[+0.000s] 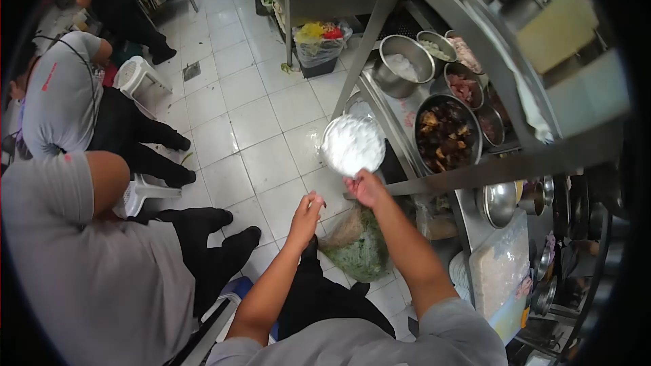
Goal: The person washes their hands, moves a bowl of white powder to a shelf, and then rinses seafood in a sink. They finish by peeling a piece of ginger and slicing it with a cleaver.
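Observation:
My right hand (pixel 366 188) grips the near rim of a round metal bowl (pixel 352 144) filled with white powdery or shredded stuff, held out over the floor beside the steel counter (pixel 475 227). My left hand (pixel 308 211) hangs just left of it with fingers loosely curled, holding nothing that I can make out. Below both hands a clear bag of green leaves (pixel 359 247) sits on the floor against the counter.
The counter on the right carries several metal bowls: dark mushrooms (pixel 447 137), white food (pixel 405 64), pink meat (pixel 464 88). A wrapped cutting board (pixel 500 268) lies nearer. On the left, two people in grey shirts sit on low white stools (pixel 139 74) over the white tiled floor.

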`<state>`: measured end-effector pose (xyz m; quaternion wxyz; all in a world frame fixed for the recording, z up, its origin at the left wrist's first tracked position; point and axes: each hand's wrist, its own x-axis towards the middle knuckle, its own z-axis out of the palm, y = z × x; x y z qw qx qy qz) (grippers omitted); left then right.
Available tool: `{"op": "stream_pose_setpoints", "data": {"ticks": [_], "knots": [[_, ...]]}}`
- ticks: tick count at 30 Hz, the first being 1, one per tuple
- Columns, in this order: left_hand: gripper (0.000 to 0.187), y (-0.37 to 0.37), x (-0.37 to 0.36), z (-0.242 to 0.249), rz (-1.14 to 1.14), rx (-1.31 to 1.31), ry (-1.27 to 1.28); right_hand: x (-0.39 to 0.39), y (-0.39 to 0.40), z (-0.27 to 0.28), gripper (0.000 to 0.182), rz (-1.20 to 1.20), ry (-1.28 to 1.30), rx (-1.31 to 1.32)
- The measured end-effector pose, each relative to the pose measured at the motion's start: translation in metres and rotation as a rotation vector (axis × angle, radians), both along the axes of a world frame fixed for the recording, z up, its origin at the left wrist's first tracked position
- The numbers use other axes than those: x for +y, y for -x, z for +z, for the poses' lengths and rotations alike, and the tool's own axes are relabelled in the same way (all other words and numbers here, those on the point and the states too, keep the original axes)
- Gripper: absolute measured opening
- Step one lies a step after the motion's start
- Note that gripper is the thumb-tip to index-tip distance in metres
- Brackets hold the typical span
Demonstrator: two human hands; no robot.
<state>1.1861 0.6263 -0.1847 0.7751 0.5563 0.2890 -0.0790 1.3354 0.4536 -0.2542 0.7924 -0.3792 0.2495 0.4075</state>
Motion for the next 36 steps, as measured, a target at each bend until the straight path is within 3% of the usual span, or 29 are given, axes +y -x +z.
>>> {"op": "stream_pose_setpoints", "data": {"ticks": [3, 5, 7, 10, 12, 17, 24, 36], "knots": [[0.04, 0.039, 0.025, -0.038, -0.034, 0.15, 0.01, 0.008, -0.062, -0.03, 0.023, -0.194, 0.119, -0.021], [0.037, 0.074, 0.033, -0.062, -0.017, 0.264, -0.024, 0.0, -0.093, -0.05, 0.023, -0.214, 0.246, -0.225], [0.032, 0.102, 0.032, -0.069, 0.059, 0.329, -0.012, 0.006, -0.117, -0.045, 0.023, -0.343, 0.512, -0.307], [0.031, 0.134, 0.024, -0.07, 0.001, 0.388, -0.025, 0.001, -0.154, -0.062, 0.028, -0.157, 1.2, -0.41], [0.03, 0.148, 0.016, -0.058, -0.061, 0.408, -0.031, -0.006, -0.164, -0.07, 0.028, -0.119, 1.456, -0.559], [0.03, 0.17, -0.004, -0.041, -0.193, 0.405, -0.062, -0.017, -0.158, -0.084, 0.029, -0.14, 1.574, -0.776], [0.031, 0.174, -0.001, -0.038, -0.107, 0.402, 0.004, -0.018, -0.158, -0.094, 0.03, -0.194, 1.636, -0.854], [0.033, 0.189, 0.016, -0.038, -0.177, 0.495, -0.04, -0.013, -0.175, -0.106, 0.031, -0.292, 1.735, -0.973]]}}
